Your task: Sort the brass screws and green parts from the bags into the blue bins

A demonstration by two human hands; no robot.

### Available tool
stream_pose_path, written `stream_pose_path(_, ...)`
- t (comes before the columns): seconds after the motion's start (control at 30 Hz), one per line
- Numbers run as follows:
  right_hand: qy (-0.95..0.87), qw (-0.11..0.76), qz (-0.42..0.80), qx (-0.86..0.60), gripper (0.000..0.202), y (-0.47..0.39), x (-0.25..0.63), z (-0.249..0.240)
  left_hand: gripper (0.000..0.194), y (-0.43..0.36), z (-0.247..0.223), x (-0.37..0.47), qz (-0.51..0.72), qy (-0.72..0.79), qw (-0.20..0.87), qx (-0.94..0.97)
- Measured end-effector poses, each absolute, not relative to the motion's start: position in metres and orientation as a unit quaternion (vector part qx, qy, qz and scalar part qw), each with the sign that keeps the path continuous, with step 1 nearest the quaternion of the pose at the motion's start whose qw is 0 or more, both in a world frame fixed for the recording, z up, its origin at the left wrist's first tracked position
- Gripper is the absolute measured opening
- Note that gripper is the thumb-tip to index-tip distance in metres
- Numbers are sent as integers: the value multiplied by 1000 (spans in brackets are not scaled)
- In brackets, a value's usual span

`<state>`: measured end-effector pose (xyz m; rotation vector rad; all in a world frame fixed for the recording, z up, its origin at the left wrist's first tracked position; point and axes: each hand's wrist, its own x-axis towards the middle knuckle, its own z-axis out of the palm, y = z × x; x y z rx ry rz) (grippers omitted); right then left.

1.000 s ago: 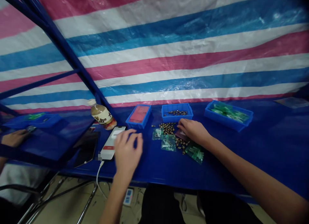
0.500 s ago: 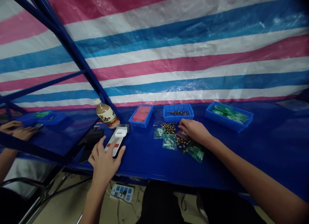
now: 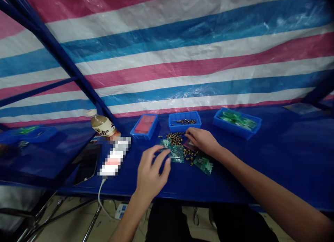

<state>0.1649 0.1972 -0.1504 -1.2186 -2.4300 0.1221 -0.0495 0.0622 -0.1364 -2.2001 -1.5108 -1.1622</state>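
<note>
My left hand [image 3: 152,170] hovers with its fingers apart, nothing in it, just left of a small green bag [image 3: 176,154]. A second green bag [image 3: 165,143] shows beyond its fingertips. My right hand [image 3: 202,139] has its fingers curled at a reddish bag [image 3: 190,145], which lies partly under it. Around that bag is a pile of brass-coloured screws [image 3: 175,138]. Another green bag [image 3: 204,164] rests nearer the table's front edge, below the right wrist.
Behind the pile stand blue trays holding pink sheets [image 3: 145,124], screws [image 3: 185,122] and green bags [image 3: 236,120]. A bottle [image 3: 104,126], a blurred-out phone [image 3: 114,158] with a cable and a dark tablet [image 3: 86,163] are at the left, beside a blue frame post [image 3: 65,64].
My left hand has moved right, from over the phone to beside the green bags. My right hand stays at the reddish bag. The camera view has shifted slightly right.
</note>
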Motion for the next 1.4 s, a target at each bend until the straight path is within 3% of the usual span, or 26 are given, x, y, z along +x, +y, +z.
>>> stream_pose_path(0.13, -846, 317, 82, -421, 19, 192, 166, -145, 20, 120, -124, -15, -348, -507, 15, -788)
stream_pose_path(0.33, -795, 425, 105, -421, 20, 187, 171, -137, 47, 185, -106, 12, -390, -489, -144, -767)
stream_pose_path(0.57, -803, 426, 74, -409, 19, 190, 178, -133, 36, 197, -116, 8, -439, -420, -441, -660)
stream_pose_path(0.67, -816, 411, 96, -395, 19, 190, 177, -135, 35, 196, -123, 1, -453, -411, -496, -616)
stream_pose_path(0.87, -811, 391, 107, -421, 29, 192, 179, -139, 26, 199, -128, -7, -485, -419, -445, -626)
stream_pose_path(1.03, -832, 373, 111, -395, 18, 198, 180, -142, 24, 201, -133, -9, -484, -422, -385, -663)
stream_pose_path(1.2, -841, 340, 107, -407, 18, 202, 185, -140, 20, 197, -130, -13, -460, -468, -211, -724)
stream_pose_path(1.4, -871, 237, 100, -418, 20, 202, 186, -141, 17, 197, -128, -22, -334, -500, -4, -799)
